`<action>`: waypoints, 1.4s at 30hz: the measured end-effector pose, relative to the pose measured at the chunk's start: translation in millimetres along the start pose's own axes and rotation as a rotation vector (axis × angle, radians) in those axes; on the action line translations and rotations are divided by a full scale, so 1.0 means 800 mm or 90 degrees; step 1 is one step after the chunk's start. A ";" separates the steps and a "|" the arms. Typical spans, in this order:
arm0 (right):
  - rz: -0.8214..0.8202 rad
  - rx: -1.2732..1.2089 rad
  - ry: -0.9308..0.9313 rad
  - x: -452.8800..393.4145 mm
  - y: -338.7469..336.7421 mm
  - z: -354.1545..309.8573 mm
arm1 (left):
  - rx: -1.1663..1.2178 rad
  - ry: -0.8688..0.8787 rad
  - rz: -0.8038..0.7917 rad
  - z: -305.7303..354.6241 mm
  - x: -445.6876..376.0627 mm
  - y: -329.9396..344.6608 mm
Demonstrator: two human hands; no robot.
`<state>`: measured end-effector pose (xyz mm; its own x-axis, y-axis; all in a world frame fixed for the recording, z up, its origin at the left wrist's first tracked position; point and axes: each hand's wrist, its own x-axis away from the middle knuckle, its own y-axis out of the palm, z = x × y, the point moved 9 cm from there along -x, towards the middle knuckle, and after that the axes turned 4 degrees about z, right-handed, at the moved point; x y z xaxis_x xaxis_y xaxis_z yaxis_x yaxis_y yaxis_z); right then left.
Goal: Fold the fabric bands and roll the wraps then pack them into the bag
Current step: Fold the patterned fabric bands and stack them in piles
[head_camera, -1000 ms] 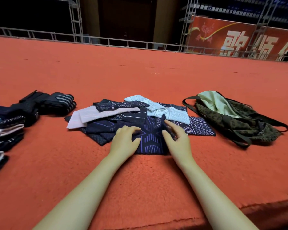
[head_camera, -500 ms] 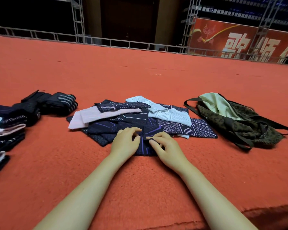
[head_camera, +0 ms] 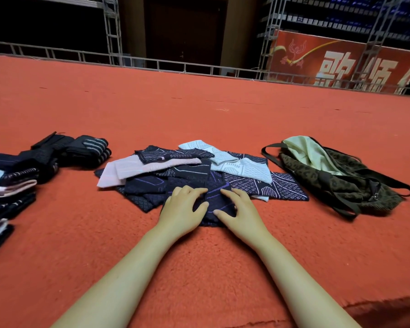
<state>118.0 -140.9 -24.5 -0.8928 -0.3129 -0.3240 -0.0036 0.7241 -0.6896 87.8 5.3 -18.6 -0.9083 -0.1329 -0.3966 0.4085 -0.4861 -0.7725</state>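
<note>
A folded dark navy band with purple lines (head_camera: 215, 191) lies at the near edge of a loose pile of fabric bands (head_camera: 152, 170), pink, pale blue and navy patterned. My left hand (head_camera: 182, 210) rests on the band's left part with bent fingers and the thumb stretched out. My right hand (head_camera: 240, 213) presses flat on its right part, fingers spread. An olive patterned bag (head_camera: 339, 185) with a pale green lining lies open to the right of the pile. Black rolled wraps (head_camera: 85, 149) lie at the left.
A stack of folded bands (head_camera: 12, 192) stands at the far left edge. Everything lies on an orange-red carpet (head_camera: 199, 114). The carpet's edge (head_camera: 386, 308) drops off at the lower right. A metal railing and a red banner run along the back.
My right hand has folded the band's right side over to the left and now lies flat on the narrower folded band. My left hand has stayed in place on it.
</note>
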 end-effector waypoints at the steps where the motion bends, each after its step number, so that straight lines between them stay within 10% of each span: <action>1: 0.006 -0.039 0.005 0.000 -0.001 0.002 | -0.024 0.006 -0.011 0.000 0.000 0.003; 16: 0.081 -0.620 0.150 -0.002 -0.021 0.012 | 0.232 0.038 0.034 0.028 -0.001 -0.001; 23: 0.009 -0.640 0.115 0.002 -0.011 -0.006 | 0.488 -0.114 -0.024 0.025 0.005 0.016; 29: 0.002 -0.277 -0.044 0.005 -0.008 -0.022 | 0.695 -0.223 -0.032 0.022 0.007 0.015; 34: -0.043 -0.218 -0.050 0.011 0.008 -0.023 | 0.620 -0.241 0.012 0.003 0.002 0.008; 42: -0.061 -0.162 -0.032 0.014 0.017 -0.023 | 0.072 -0.137 0.091 -0.019 0.002 -0.033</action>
<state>100.0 -123.3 -25.5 -0.8598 -0.4129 -0.3004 -0.2058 0.8186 -0.5362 76.6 31.2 -6.3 -0.8451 -0.3822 -0.3737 0.5325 -0.5403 -0.6516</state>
